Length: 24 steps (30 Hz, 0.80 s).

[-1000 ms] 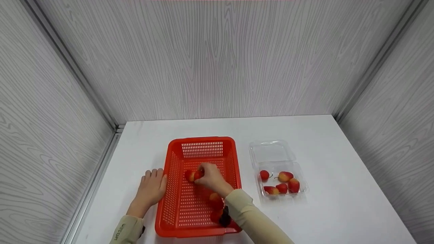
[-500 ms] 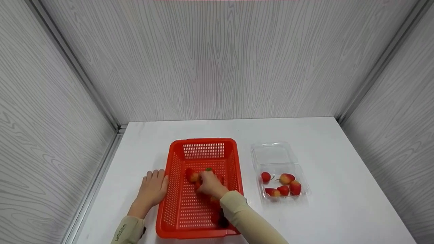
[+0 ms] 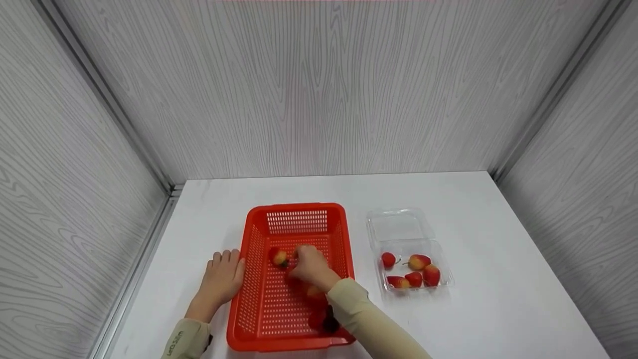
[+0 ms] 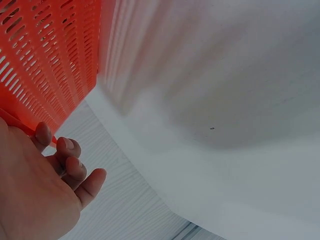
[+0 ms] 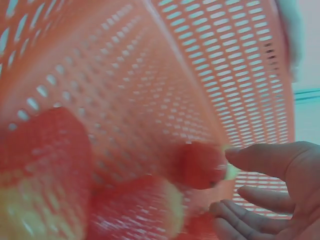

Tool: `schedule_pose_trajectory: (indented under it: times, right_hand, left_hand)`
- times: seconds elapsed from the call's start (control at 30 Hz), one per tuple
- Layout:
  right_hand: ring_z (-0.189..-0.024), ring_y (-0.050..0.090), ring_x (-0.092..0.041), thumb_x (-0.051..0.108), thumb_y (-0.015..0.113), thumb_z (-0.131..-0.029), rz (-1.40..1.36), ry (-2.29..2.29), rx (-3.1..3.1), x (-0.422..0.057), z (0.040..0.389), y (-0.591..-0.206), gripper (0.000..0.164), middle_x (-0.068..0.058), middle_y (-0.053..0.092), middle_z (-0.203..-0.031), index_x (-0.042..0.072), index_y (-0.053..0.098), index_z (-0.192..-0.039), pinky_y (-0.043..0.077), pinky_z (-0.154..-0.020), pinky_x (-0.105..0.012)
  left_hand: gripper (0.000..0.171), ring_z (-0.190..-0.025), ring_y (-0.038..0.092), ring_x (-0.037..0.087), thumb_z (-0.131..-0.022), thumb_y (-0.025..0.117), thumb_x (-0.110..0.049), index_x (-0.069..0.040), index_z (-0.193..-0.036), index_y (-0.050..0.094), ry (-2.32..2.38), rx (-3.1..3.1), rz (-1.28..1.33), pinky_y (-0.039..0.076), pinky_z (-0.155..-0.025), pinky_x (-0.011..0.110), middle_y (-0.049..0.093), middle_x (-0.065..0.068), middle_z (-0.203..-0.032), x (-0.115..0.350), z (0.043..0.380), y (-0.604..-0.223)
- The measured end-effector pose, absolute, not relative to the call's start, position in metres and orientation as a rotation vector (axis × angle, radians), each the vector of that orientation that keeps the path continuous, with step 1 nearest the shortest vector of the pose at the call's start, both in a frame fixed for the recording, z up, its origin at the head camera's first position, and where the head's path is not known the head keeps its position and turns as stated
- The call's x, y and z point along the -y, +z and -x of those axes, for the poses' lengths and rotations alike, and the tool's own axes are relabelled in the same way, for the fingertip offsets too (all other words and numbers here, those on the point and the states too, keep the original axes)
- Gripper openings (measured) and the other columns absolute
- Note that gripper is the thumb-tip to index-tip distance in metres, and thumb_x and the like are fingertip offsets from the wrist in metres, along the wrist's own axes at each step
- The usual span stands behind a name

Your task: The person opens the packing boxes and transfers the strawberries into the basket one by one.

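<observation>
A red perforated plastic basket (image 3: 259,346) stands left of centre on the white table. My left hand (image 3: 222,276) holds its left rim; the left wrist view shows the fingers (image 4: 75,172) bent beneath the rim. Inside the basket my right hand (image 3: 311,269) reaches down among small red-and-yellow fruits. One lies by the left wall (image 3: 276,255), its stem end toward my hand. In the right wrist view the thumb tip (image 5: 235,155) overlaps the edge of a red fruit (image 5: 200,165), with a gap between thumb and fingers. Larger-looking fruits (image 5: 132,210) lie closer to that camera.
Right of the basket, a clear plastic clamshell box (image 3: 443,249) lies with its lid (image 3: 398,224) folded back, holding several red and yellow fruits (image 3: 431,275). Wood-grain panels (image 3: 319,99) enclose the table at the back and sides. A dark round piece (image 3: 330,319) shows beneath my right cuff.
My right hand shifts slightly within the basket, and the fruit by the left wall now lies apart from its fingers, turned a little. The left hand stays on the rim.
</observation>
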State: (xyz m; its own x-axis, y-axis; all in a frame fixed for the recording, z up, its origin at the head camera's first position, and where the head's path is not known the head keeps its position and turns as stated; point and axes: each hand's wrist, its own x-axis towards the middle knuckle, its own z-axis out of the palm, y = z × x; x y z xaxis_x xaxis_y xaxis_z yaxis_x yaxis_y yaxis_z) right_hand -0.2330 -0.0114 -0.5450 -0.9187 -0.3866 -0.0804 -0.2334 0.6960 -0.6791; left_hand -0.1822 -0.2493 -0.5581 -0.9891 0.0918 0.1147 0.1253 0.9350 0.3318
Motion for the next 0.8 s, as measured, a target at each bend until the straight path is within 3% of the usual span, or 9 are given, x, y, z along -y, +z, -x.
schedule_pose_trajectory:
  times: [0.27,0.5,0.8]
  right_hand:
    - [-0.084,0.063,-0.019,0.014,0.083,-0.081,0.462,-1.18,-2.644,-0.011,0.232,-0.509,0.031,-0.011,0.068,-0.103,0.007,0.065,-0.106,0.056,-0.072,-0.036]
    - [-0.092,0.06,-0.029,0.011,0.081,-0.08,0.514,-1.26,-2.75,-0.052,0.231,-0.482,0.029,-0.012,0.065,-0.101,0.004,0.066,-0.105,0.053,-0.078,-0.038]
    - [-0.074,0.061,-0.021,0.007,0.082,-0.076,0.437,-1.303,-2.949,-0.12,0.237,-0.472,0.028,-0.009,0.065,-0.088,0.003,0.068,-0.1,0.053,-0.065,-0.037]
  left_hand:
    - [0.023,-0.082,0.036,0.027,-0.107,0.037,-0.026,-0.006,-0.102,0.048,-0.53,3.001,0.153,0.033,-0.072,0.044,0.042,0.009,-0.088,0.249,0.183,-0.557]
    - [0.026,-0.085,0.037,0.027,-0.107,0.036,-0.027,-0.005,-0.107,0.048,-0.561,3.033,0.15,0.033,-0.074,0.044,0.043,0.01,-0.091,0.248,0.183,-0.556]
    - [0.024,-0.084,0.037,0.028,-0.107,0.037,-0.026,-0.005,-0.106,0.048,-0.559,3.019,0.159,0.034,-0.074,0.044,0.043,0.01,-0.09,0.247,0.183,-0.557]
